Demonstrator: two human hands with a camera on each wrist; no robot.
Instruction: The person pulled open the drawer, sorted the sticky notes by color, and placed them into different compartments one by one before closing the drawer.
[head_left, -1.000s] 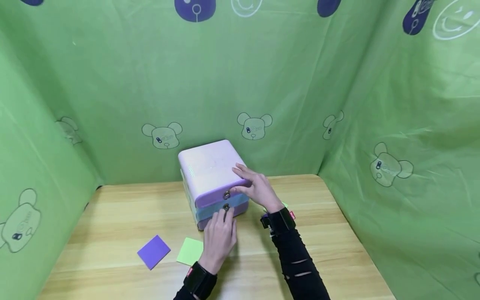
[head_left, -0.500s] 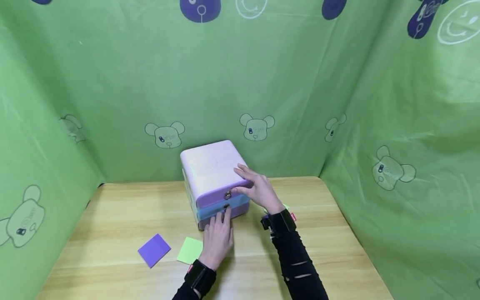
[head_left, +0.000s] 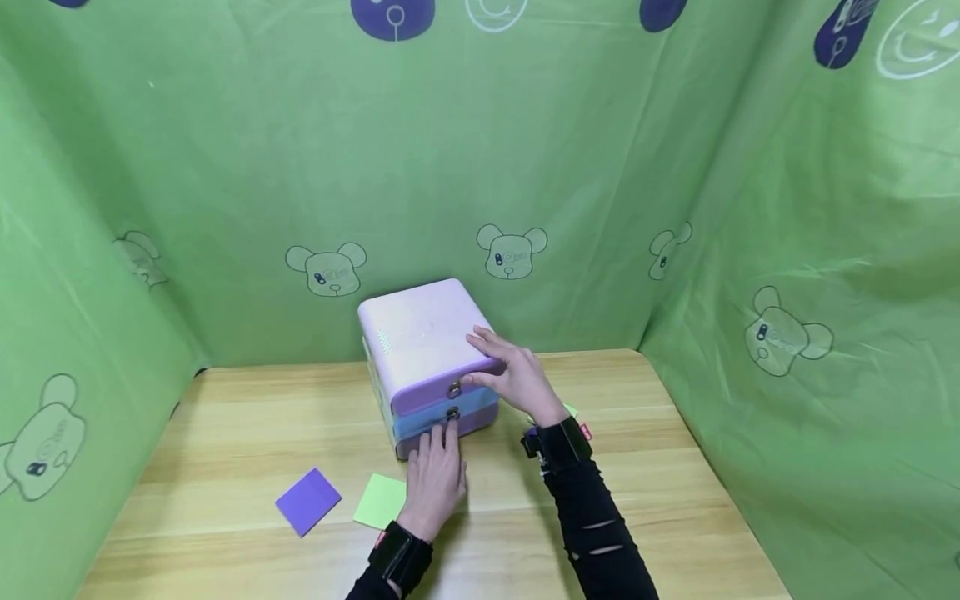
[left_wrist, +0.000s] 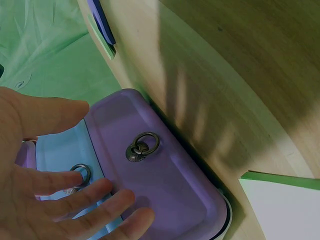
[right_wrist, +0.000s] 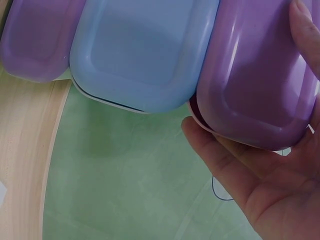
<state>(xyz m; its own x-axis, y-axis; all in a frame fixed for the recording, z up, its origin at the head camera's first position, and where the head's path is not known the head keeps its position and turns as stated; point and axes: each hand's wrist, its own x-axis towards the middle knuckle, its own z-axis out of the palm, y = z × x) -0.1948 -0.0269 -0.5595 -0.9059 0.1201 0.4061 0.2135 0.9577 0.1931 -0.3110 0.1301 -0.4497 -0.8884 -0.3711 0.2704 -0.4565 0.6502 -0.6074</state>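
Observation:
A small drawer cabinet [head_left: 427, 333] with a pale purple top stands at the back of the table. Its front stacks a purple drawer, a blue drawer [head_left: 420, 422] and a lower purple drawer [left_wrist: 172, 185], with bronze ring pulls. My left hand [head_left: 435, 485] reaches up to the blue drawer, fingers extended. In the left wrist view its index fingertip is at the blue drawer's ring pull [left_wrist: 85, 172]; its thumb stays apart. My right hand [head_left: 516, 379] holds the cabinet's upper right corner, thumb on the top drawer's front [right_wrist: 260, 75] and fingers along the side.
A purple square [head_left: 307, 502] and a light green square [head_left: 379, 500] lie on the wooden table [head_left: 247, 417], left of the left hand. More green and purple shows behind the right wrist [head_left: 573, 410]. Green printed cloth [head_left: 420, 150] closes off the back and sides.
My left fingers have straightened from a more curled pose at the blue drawer's ring pull, and the index finger has dropped slightly. The right hand keeps its place on the cabinet.

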